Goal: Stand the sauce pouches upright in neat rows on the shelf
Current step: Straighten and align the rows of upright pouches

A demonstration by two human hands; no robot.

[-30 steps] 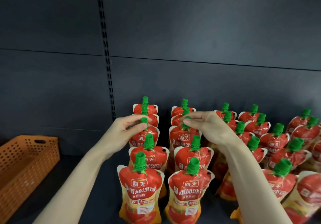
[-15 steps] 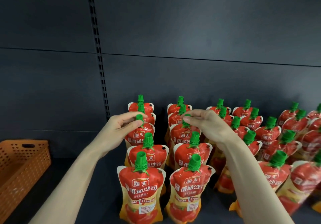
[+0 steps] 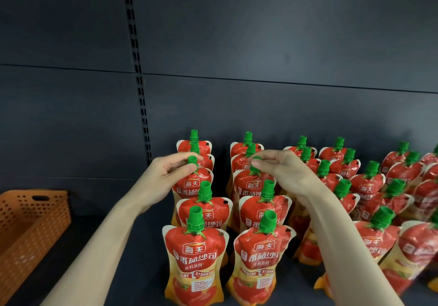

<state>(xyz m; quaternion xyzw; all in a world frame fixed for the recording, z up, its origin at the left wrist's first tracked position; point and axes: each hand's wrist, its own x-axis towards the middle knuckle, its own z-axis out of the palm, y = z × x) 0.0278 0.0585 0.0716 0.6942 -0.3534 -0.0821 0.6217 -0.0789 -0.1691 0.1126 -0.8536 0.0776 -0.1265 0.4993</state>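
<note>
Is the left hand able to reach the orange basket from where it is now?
Probably yes: the left hand pinches a pouch cap, but only bare shelf lies between it and the orange basket.

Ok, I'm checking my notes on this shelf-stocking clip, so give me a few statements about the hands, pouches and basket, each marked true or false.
1. The left hand pinches the left-row pouch by its green cap. True.
2. The right hand holds nothing. False: it pinches the second-row pouch by its cap.
3. The orange basket sits right of the pouches. False: it sits left of them on the shelf.
4. The front pouch of the leftmost row stands upright. True.
</note>
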